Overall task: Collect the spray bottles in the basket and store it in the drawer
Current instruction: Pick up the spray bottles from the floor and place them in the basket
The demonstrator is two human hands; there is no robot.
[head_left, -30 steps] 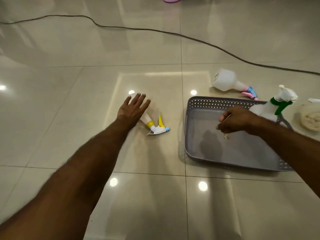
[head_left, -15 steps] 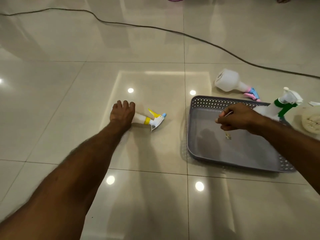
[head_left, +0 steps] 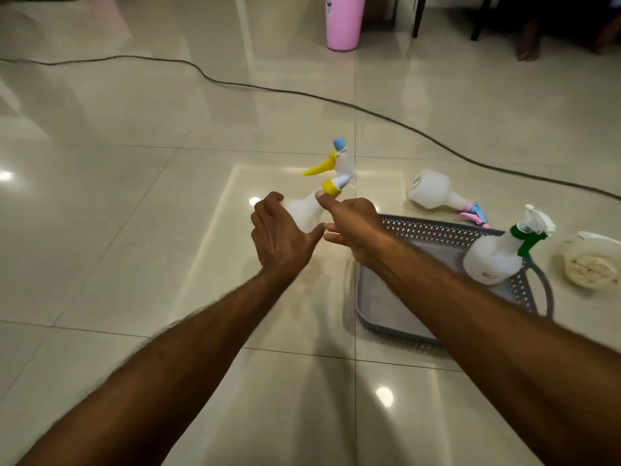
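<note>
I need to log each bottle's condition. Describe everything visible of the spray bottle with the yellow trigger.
The spray bottle with the yellow trigger is a small, translucent white plastic bottle, slightly blurred. It has a yellow collar at the neck, a long yellow trigger pointing left, a whitish spray head and a blue nozzle tip on top. It is held above the floor, tilted with its head up and to the right. The left hand grips its body, and the right hand touches it near the collar. Whether it holds liquid cannot be told.

The yellow-triggered bottle (head_left: 312, 203) is blurred, its body partly hidden by the left hand (head_left: 280, 235); the basket (head_left: 447, 230) is crossed by the right forearm.
</note>
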